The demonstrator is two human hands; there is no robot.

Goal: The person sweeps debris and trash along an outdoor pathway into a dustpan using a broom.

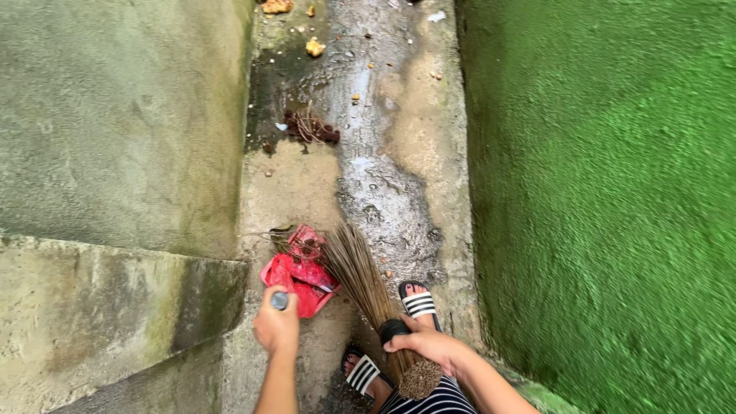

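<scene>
Head camera looks straight down a narrow concrete gutter path [307,184] between a mossy grey wall [115,115] and a bright green wall [613,192]. The left hand [276,326] reaches forward with the forearm almost straight, fingers curled shut around the dark handle [280,300] of a red dustpan [300,277]; the pan rests on the ground just ahead of that hand, with red plastic scraps and twigs on it. The right hand [425,345] comes in from the lower right with the wrist bent inward, closed around the bound neck of a stick broom [366,280]. The bristles fan out ahead and to the left of that hand, their tips touching the dustpan's edge. Two feet in striped sandals [418,301] stand just beside the right hand. Well beyond both hands lie a dark pile of debris [310,129] and a wet streak [383,199].
</scene>
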